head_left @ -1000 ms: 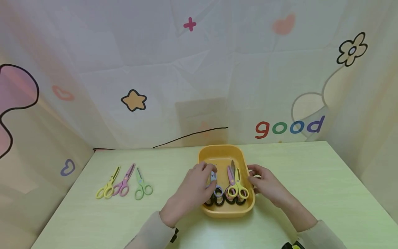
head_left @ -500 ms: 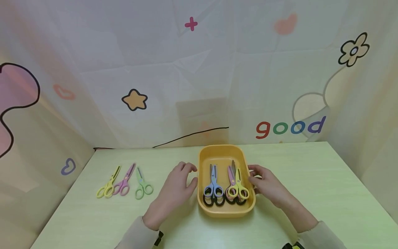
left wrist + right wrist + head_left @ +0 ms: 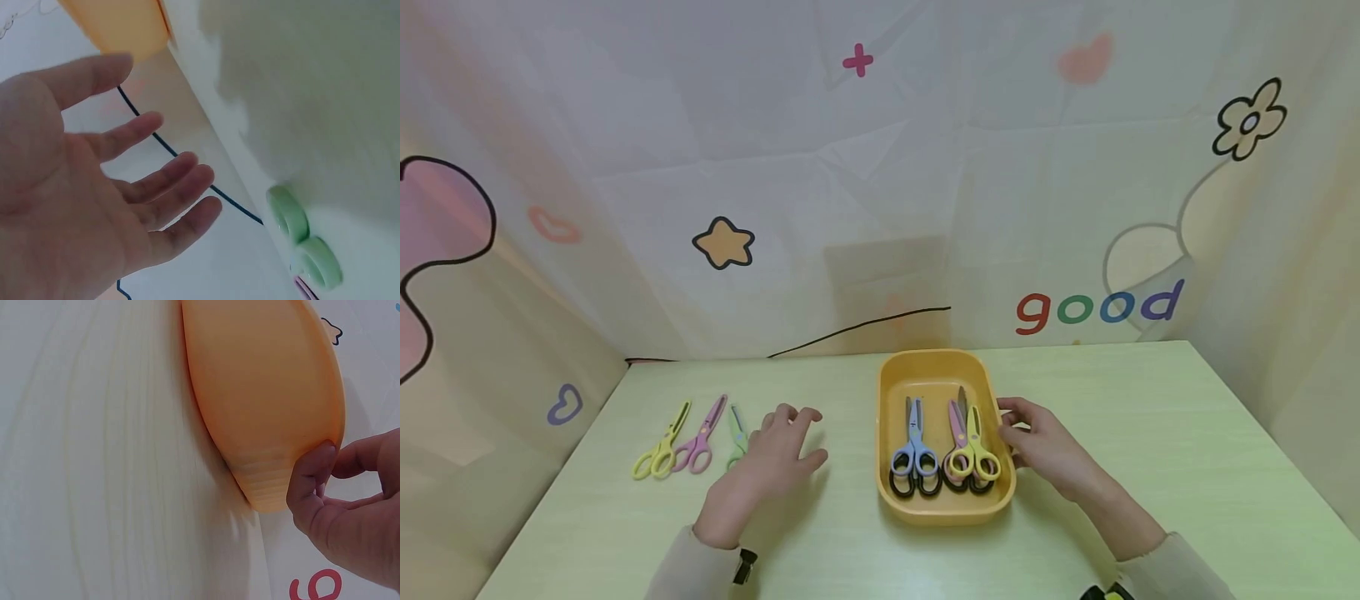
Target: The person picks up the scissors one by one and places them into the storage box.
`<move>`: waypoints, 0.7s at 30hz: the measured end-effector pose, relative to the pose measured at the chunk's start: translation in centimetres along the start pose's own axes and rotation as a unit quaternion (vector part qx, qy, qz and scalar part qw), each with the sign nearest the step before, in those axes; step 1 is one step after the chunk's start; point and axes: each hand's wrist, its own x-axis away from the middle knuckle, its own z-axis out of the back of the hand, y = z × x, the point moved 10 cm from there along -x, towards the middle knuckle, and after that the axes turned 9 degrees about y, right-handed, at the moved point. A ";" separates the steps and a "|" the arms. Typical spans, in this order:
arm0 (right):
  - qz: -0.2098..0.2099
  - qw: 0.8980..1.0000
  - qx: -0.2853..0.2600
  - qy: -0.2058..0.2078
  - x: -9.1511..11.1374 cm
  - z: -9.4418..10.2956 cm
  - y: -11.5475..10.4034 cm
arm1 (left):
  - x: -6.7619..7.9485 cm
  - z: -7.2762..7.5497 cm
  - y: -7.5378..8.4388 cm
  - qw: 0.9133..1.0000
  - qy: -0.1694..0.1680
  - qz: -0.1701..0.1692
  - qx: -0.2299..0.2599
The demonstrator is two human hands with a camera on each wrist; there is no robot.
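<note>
Yellow tray (image 3: pixel 946 516): on the table (image 3: pixel 1135 417), blue scissors (image 3: pixel 915 433) and yellow scissors (image 3: pixel 973 435) inside (black handles (image 3: pixel 903 495), I note, show beneath both).
Left hand (image 3: pixel 775 454): fingers loosely spread, beside green scissors (image 3: pixel 738 432).
Right hand (image 3: pixel 1042 439): curled fingers gripping the tray's rim.

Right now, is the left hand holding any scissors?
No, in the left wrist view the left hand shows a bare palm and grips nothing.
</note>
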 end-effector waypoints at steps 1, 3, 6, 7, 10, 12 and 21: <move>-0.001 1.000 0.001 0.001 0.0 0.0 0.0 | 0.1 0.0 -0.3 1.000 -0.009 0.004 -0.001; -0.002 1.000 0.003 0.001 0.0 0.0 0.0 | 0.3 -0.2 -1.0 1.000 -0.021 0.011 -0.004; -0.002 1.000 0.005 0.002 0.0 0.0 0.1 | 0.4 -0.3 -2.0 0.999 -0.028 0.020 -0.019; -0.001 1.000 0.005 0.002 -0.1 0.0 0.1 | 0.4 -0.4 -2.3 0.999 -0.029 0.024 -0.028; 0.000 1.000 0.006 0.003 -0.1 0.0 0.1 | 0.6 -0.4 -3.1 0.997 -0.037 0.043 -0.053; 0.000 1.000 0.007 0.003 -0.1 0.0 0.1 | 0.7 -0.2 -3.4 0.995 -0.043 0.055 -0.069; 0.005 1.000 0.010 0.002 0.0 0.1 0.0 | 1.2 0.7 -4.9 0.986 -0.066 0.073 -0.133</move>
